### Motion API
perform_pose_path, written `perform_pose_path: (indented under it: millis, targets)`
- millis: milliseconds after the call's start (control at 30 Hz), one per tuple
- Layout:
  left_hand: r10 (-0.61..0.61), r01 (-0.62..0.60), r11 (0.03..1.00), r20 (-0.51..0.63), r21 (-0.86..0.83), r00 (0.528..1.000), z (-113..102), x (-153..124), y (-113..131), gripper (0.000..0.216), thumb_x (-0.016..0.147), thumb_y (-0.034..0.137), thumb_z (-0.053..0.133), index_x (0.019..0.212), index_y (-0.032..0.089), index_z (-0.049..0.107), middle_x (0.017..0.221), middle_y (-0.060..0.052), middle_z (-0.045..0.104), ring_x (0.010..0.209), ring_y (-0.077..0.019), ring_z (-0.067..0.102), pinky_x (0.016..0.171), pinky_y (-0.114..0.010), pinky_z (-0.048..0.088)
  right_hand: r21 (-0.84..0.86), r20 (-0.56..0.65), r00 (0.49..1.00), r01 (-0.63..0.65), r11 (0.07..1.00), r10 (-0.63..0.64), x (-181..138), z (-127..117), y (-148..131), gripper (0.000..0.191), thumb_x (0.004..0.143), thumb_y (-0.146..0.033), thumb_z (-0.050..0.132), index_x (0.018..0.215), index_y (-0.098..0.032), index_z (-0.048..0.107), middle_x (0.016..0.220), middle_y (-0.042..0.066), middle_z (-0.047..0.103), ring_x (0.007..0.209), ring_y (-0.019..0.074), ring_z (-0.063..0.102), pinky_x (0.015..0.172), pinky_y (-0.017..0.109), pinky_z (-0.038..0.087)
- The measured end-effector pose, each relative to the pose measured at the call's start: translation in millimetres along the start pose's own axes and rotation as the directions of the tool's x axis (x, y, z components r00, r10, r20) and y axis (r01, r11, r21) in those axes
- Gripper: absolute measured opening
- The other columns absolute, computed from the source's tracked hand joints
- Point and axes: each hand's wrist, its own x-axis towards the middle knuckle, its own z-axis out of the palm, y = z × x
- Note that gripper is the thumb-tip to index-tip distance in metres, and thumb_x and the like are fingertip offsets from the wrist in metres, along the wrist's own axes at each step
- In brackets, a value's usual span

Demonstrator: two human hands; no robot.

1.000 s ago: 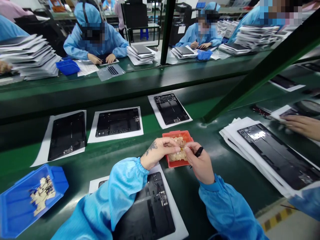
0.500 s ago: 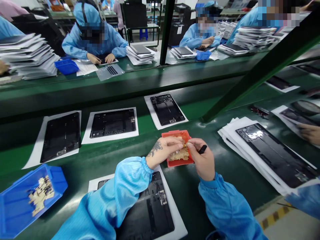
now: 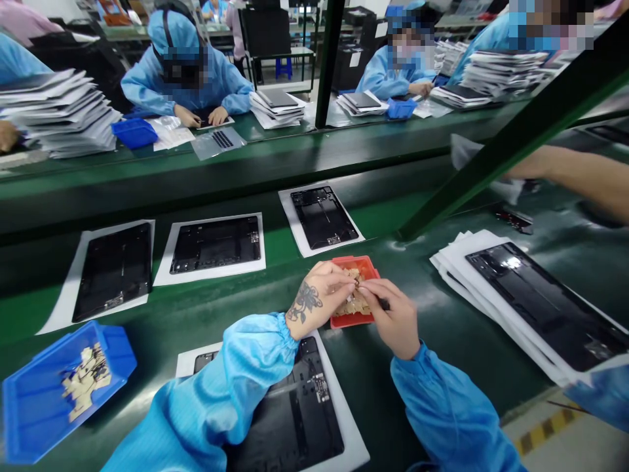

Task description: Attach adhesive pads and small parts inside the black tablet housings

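Note:
Both my hands meet over a small red tray of tan flat parts on the green bench. My left hand, tattooed on the back, has its fingers pinched on a small tan part at the tray. My right hand is closed round a thin black tool, its fingertips touching the same small part. Below my left sleeve lies a black tablet housing on a white sheet.
A blue bin with tan parts sits at the lower left. Three black housings on white sheets lie on the green belt beyond. A stack of sheets with a housing lies right. A neighbour's arm reaches in from the right. Workers sit opposite.
The housings on the belt have drifted left. My hands closed in tighter over the red tray. The neighbour's arm at right rose and stretched across toward the belt.

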Motion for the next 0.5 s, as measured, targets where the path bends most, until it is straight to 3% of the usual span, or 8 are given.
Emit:
perform_pose_path:
  millis: [233, 400, 500]
  targets:
    - [-0.050, 0.052, 0.998, 0.070, -0.027, 0.996, -5, 1, -1, 0.009, 0.080, 0.019, 0.063, 0.083, 0.019, 0.072, 0.091, -0.004, 0.062, 0.095, -0.0185, 0.054, 0.090, -0.034, 0.042, 0.021, 0.068, 0.998, -0.014, 1.000, 0.012, 4, -4, -5, 0.010, 0.087, -0.020, 0.056, 0.084, -0.020, 0.065, 0.084, 0.004, 0.065, 0.073, 0.0158, 0.061, 0.066, 0.029, 0.048]
    - [-0.247, 0.245, 0.908, 0.038, -0.340, 0.968, -13, -3, -4, 0.008, 0.079, 0.018, 0.062, 0.081, 0.015, 0.069, 0.098, -0.006, 0.064, 0.093, -0.0169, 0.058, 0.088, -0.032, 0.045, -0.122, -0.008, 0.996, -0.085, 0.989, 0.084, 4, -5, 1, 0.014, 0.087, -0.022, 0.056, 0.074, -0.018, 0.061, 0.074, 0.002, 0.060, 0.064, 0.0139, 0.055, 0.060, 0.027, 0.043]
    - [-0.378, 0.348, 0.778, 0.053, -0.523, 0.924, -25, -13, -3, 0.024, 0.076, 0.016, 0.062, 0.100, 0.013, 0.064, 0.087, -0.004, 0.064, 0.081, -0.0139, 0.060, 0.081, -0.030, 0.048, -0.193, 0.033, 0.993, -0.105, 0.975, 0.114, 6, 0, 8, 0.019, 0.087, -0.027, 0.054, 0.073, -0.018, 0.063, 0.073, 0.002, 0.059, 0.067, 0.0155, 0.057, 0.064, 0.028, 0.045]
